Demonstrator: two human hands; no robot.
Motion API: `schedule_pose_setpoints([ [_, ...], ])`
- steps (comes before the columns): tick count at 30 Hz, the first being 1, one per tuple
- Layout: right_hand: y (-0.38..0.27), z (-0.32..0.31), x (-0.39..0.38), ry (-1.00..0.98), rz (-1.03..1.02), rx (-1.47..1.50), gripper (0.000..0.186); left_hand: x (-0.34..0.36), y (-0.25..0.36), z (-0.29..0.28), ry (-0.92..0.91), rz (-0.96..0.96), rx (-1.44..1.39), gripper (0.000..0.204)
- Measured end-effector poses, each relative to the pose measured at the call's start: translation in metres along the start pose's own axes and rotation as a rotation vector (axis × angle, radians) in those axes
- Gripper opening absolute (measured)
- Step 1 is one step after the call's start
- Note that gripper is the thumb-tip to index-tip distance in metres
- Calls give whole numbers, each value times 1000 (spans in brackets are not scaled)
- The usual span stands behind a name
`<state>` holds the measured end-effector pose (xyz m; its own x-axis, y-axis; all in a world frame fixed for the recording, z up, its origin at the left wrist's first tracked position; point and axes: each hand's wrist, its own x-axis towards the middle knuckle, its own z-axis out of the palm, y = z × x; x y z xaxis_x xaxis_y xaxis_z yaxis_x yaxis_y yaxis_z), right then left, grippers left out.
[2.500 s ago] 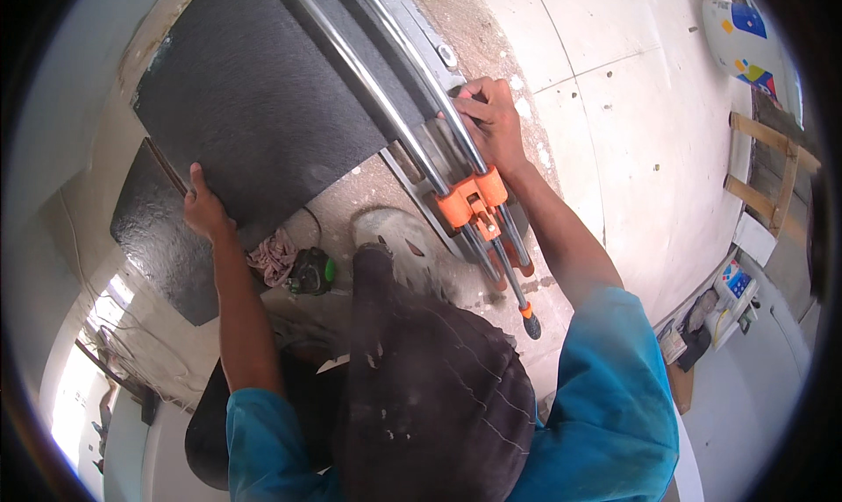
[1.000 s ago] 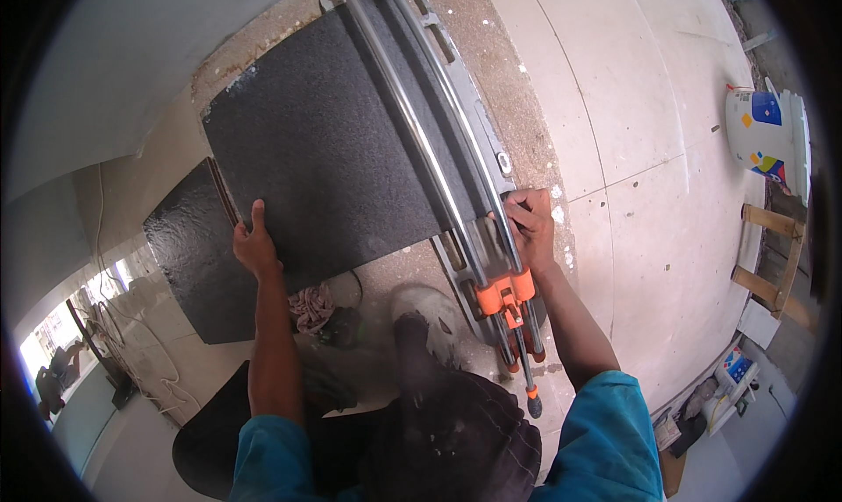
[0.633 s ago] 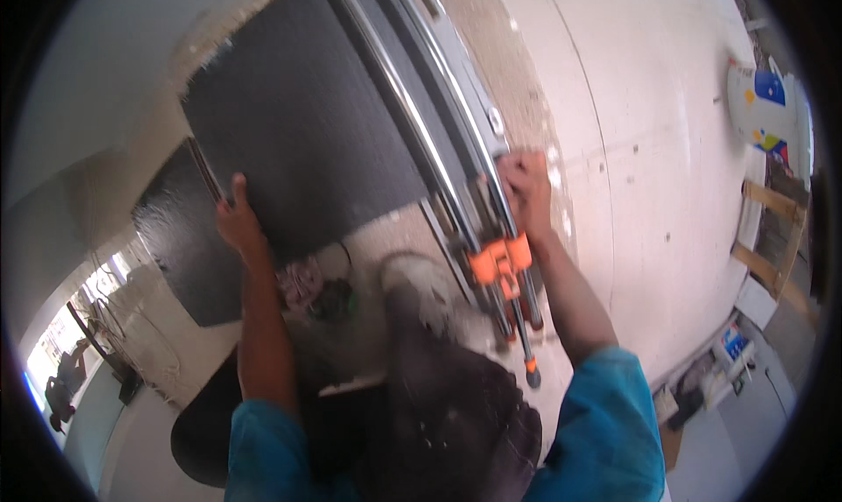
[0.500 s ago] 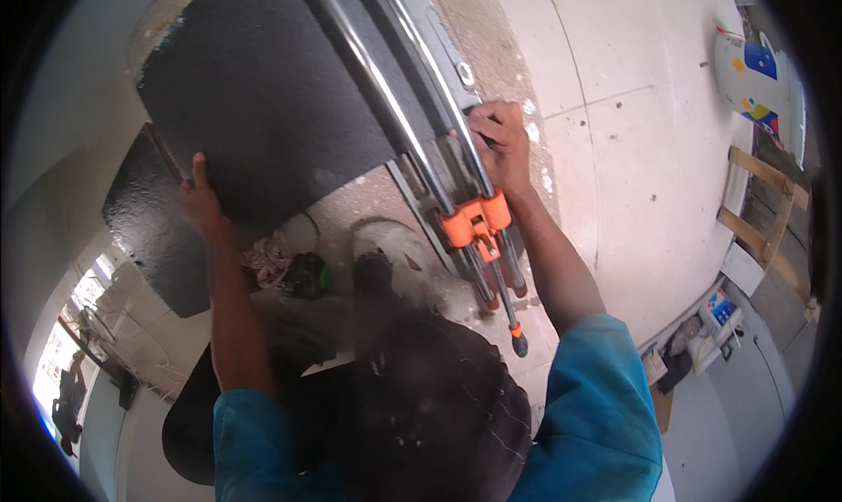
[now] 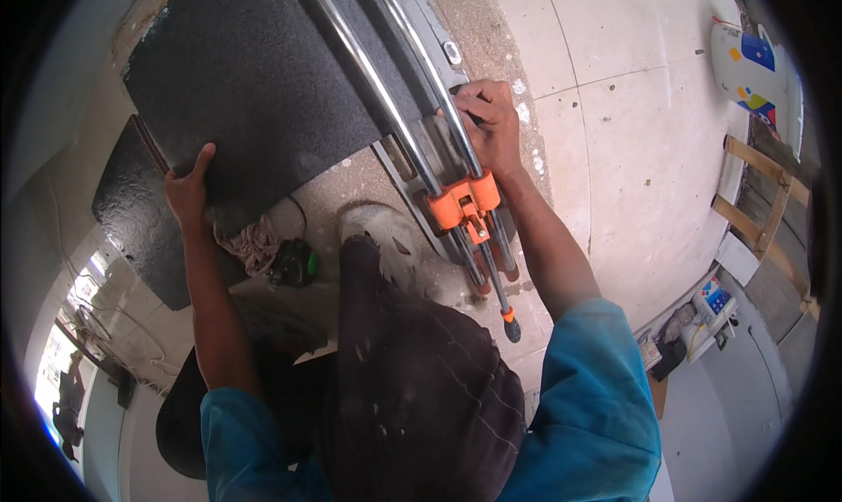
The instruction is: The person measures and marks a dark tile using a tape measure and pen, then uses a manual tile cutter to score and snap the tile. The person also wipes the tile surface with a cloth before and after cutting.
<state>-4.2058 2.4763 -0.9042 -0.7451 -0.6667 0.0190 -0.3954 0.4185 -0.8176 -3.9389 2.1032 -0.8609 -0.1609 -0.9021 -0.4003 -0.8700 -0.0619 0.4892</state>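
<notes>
A large black tile (image 5: 254,90) lies on a manual tile cutter, beneath its two chrome rails (image 5: 377,77). My left hand (image 5: 189,191) grips the tile's left edge, thumb laid on top and the other fingers out of sight below. My right hand (image 5: 493,127) is beside the right rail, its fingers bent in toward the tile's near right corner. What those fingers pinch is hidden. The cutter's orange carriage (image 5: 463,201) sits at the near end of the rails, just below my right hand. Its lever, with a black-tipped handle (image 5: 511,328), points toward me.
Another black tile (image 5: 140,213) lies under the left edge of the first. A pink rag (image 5: 253,246) and a black-and-green tool (image 5: 294,262) lie near my left forearm. My dusty shoe (image 5: 383,239) is beside the cutter. A white bucket (image 5: 744,68) and wooden frame (image 5: 761,195) are at right.
The whole scene has shifted slightly left and up in the view. Both hands keep their places at the tile and cutter, and the carriage remains at the near end.
</notes>
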Motion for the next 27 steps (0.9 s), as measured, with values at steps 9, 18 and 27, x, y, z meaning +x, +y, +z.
schedule_pose_setpoints([
  [9,-48,-63,-67,151,182,-104,14,1,-9,0,21,-101,100,101],
  [18,-107,-112,-310,-604,1016,-1,38,1,-5,-3,51,-38,127,102],
  [27,-195,-125,-272,-405,998,-106,23,-8,-41,-12,33,-19,114,98],
])
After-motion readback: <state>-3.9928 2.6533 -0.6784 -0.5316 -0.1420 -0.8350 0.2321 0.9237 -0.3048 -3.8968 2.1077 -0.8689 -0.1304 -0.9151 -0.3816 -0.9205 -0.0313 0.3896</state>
